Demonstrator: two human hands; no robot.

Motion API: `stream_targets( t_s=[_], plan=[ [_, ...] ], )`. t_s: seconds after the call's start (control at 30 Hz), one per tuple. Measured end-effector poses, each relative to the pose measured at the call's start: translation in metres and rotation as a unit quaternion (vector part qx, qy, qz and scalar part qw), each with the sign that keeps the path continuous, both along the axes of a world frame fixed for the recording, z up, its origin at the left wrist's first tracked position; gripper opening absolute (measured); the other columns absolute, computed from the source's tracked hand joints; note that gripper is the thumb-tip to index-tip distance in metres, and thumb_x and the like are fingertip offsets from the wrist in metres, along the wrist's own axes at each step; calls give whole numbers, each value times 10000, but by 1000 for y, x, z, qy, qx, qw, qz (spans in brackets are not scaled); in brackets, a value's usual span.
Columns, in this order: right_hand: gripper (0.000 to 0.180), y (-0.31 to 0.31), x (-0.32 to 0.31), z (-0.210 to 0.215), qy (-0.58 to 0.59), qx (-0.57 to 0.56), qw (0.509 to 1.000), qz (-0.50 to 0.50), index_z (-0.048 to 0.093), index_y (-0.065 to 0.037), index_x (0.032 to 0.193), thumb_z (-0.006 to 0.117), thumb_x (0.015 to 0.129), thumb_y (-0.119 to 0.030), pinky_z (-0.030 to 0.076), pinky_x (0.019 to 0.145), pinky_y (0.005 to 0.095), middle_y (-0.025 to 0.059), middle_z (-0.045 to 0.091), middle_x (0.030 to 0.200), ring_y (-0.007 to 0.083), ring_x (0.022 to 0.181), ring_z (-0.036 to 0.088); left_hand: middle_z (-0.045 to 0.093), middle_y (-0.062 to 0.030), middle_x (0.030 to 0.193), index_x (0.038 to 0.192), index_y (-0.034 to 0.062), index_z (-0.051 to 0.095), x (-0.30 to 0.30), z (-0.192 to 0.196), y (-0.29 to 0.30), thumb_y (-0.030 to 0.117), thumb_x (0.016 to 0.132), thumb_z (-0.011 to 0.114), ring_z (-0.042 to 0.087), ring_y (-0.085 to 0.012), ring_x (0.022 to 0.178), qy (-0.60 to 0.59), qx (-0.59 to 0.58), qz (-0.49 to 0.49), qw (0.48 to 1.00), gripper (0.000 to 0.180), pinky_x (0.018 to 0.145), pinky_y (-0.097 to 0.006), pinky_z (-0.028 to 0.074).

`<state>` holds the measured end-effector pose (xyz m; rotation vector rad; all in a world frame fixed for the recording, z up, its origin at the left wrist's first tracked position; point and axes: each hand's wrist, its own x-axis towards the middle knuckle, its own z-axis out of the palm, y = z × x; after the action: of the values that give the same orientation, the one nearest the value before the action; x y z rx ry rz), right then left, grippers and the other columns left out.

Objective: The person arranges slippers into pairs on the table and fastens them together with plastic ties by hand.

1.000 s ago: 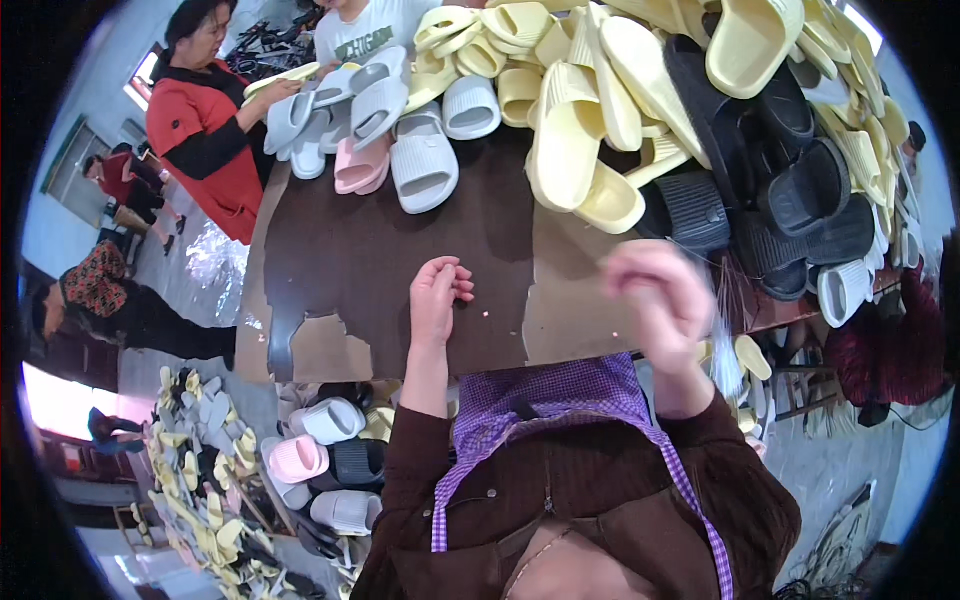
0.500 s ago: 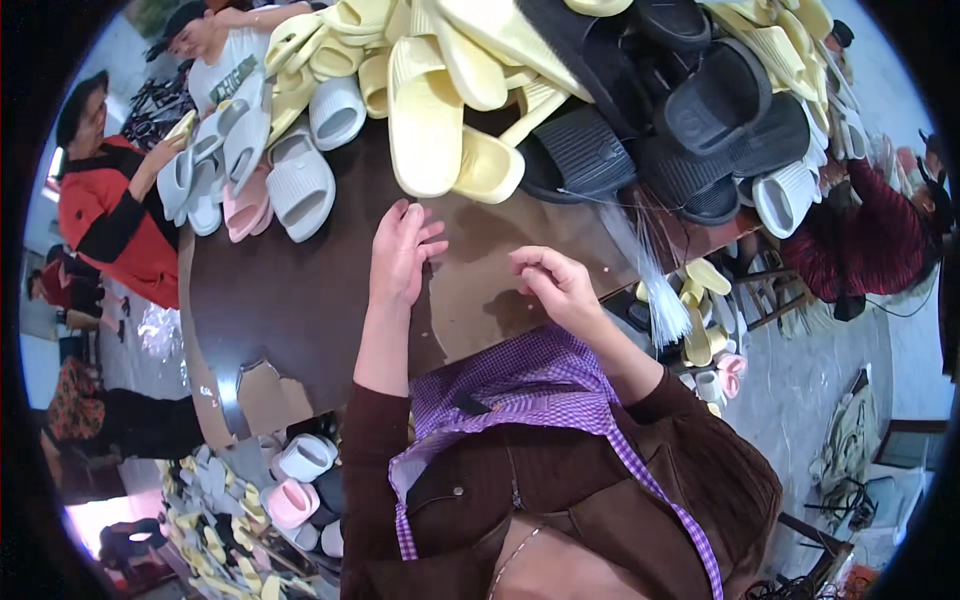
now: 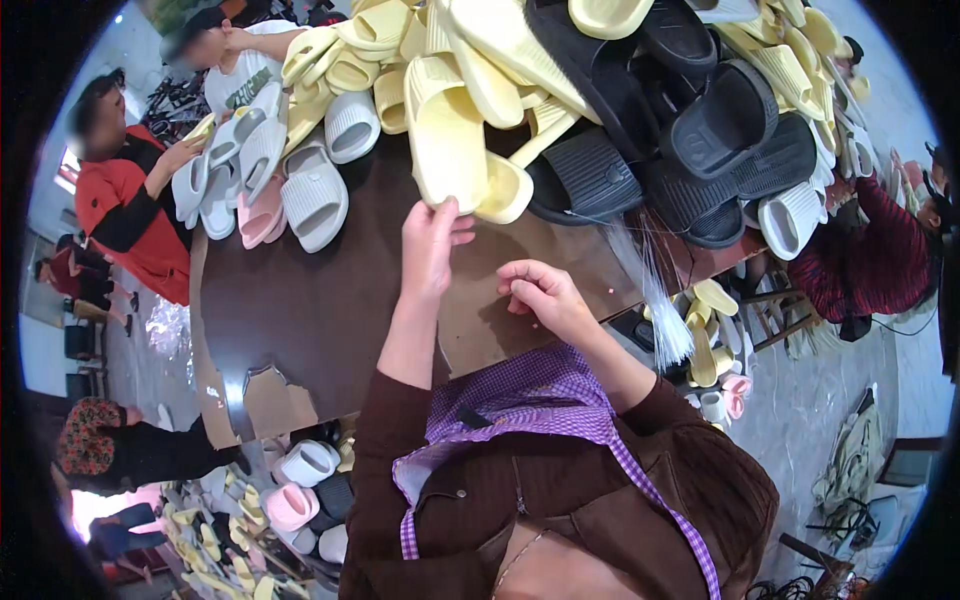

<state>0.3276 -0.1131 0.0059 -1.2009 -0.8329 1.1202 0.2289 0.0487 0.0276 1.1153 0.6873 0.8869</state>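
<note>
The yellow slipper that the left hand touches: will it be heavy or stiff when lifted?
The yellow slipper looks thick and foam-like, so probably light. Its broad flat sole suggests it will not roll. Leaning on the pile, it may slide as the left hand pulls.

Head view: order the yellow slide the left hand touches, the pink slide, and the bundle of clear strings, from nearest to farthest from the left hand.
1. Yellow slide: at the left hand's fingers, just beyond them.
2. Pink slide: to the left, among the grey slides.
3. Bundle of clear strings: to the right, at the table's edge, past the right hand.
</note>
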Motion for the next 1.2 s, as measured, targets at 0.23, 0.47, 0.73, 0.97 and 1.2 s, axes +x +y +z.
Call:
stream_targets(
  t_s=[0.23,0.47,0.73,0.97,1.2],
  plan=[
    [183,25,-12,-22,34,48,998,-1,588,10,1046,486,901,-36,476,620,208,23,607,844,70,652,547,594,-69,789,980,-10,539,41,22,-20,225,886,599,587,-120,604,33,30,-12,999,260,476,-227,474],
    [180,22,-12,-35,-11,51,997,-47,585,21,1041,486,897,-21,471,615,215,18,596,759,72,644,548,575,-55,749,941,2,544,63,30,-30,250,893,592,559,-115,548,-35,-50,-49,997,257,453,-228,461],
    [151,21,-20,-27,-93,44,993,-61,592,20,1015,505,901,-26,449,617,203,16,593,735,71,660,542,564,-42,736,925,9,550,31,23,-27,283,924,548,533,-100,538,6,-56,-96,994,273,452,-213,438],
    [178,21,-18,-29,-70,57,994,-64,589,24,1044,498,896,-13,471,636,207,29,602,843,73,664,545,566,-35,784,989,9,560,-26,-4,11,238,935,518,536,-77,658,154,143,104,972,239,563,-215,447],
    [177,19,-18,-25,-71,61,994,-54,593,18,1033,490,890,-5,481,624,209,22,607,871,70,665,553,558,-115,1116,1288,-20,399,-6,-34,39,203,933,514,529,-151,977,119,76,134,981,435,835,-261,422]
  ],
)
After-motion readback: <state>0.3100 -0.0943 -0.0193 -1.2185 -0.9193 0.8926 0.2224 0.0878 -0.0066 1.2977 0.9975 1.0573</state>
